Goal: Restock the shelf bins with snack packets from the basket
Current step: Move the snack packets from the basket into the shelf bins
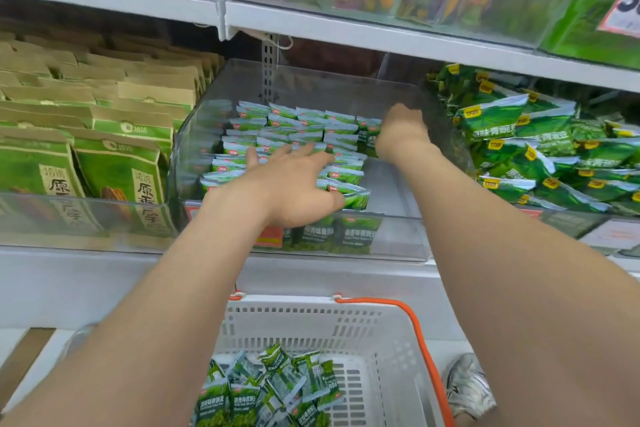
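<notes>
We press our left grip [291,184], fingers spread, on rowed green-white snack packets [287,130]; right grip [401,130] at two o'clock, state we cannot tell.

Shelf bin [398,232]: clear hard plastic, smooth, glossy, showed reflections. Snack packets [294,135] inside: shiny green-and-white plastic film, crinkled at seams. Basket [287,302]: white moulded plastic, matt, perforated. Handle [420,333]: orange, smooth plastic. Bags [145,94] at left: matt brown kraft paper, green printed fronts. Shelf edge [346,31]: white, smooth, looked like painted metal.
</notes>
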Demonstrator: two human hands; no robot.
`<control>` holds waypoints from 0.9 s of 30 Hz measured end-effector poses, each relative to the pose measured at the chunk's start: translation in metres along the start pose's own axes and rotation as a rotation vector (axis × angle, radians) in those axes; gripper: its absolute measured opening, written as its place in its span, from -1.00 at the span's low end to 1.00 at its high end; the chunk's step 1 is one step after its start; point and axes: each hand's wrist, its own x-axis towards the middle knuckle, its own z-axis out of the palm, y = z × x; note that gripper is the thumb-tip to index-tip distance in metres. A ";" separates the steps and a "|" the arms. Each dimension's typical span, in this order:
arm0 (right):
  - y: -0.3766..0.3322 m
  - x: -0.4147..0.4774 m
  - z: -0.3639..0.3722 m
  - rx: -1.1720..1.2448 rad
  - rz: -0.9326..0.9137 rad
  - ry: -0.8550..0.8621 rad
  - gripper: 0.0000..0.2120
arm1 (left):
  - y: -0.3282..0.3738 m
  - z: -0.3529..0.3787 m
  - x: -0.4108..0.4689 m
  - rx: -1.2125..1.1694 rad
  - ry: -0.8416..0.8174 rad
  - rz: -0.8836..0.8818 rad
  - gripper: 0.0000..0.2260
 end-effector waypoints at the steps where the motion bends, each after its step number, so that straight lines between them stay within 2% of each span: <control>1: -0.001 0.007 0.002 -0.003 0.004 -0.001 -0.60 | 0.000 -0.001 0.001 -0.007 -0.007 -0.001 -0.34; 4: -0.006 0.022 0.010 0.046 0.037 0.008 -0.53 | -0.001 -0.001 0.001 -0.016 -0.036 -0.004 -0.33; 7: -0.009 0.031 0.019 0.184 0.081 0.048 -0.29 | -0.001 0.000 0.002 -0.018 -0.045 -0.003 -0.32; 10: -0.010 0.035 0.027 0.263 0.093 0.068 -0.25 | -0.001 0.000 0.001 -0.022 -0.050 -0.008 -0.32; 11: -0.010 0.037 0.029 0.284 0.120 0.069 -0.29 | -0.001 0.000 0.001 -0.023 -0.051 -0.006 -0.32; 14: -0.007 0.041 0.033 0.363 0.159 0.022 -0.64 | 0.000 -0.001 -0.001 -0.023 -0.050 -0.003 -0.33; 18: -0.002 0.043 0.036 0.467 0.177 -0.093 -0.66 | 0.000 -0.001 -0.002 -0.033 -0.048 -0.001 -0.33; 21: -0.004 0.041 0.035 0.481 0.140 -0.101 -0.73 | 0.000 -0.001 -0.003 -0.032 -0.053 0.006 -0.33; 25: -0.003 0.043 0.037 0.502 0.112 -0.125 -0.70 | -0.001 -0.001 -0.002 -0.036 -0.052 0.006 -0.33; 27: -0.002 0.043 0.037 0.469 0.119 -0.081 -0.68 | -0.002 0.000 -0.001 -0.039 -0.046 0.007 -0.33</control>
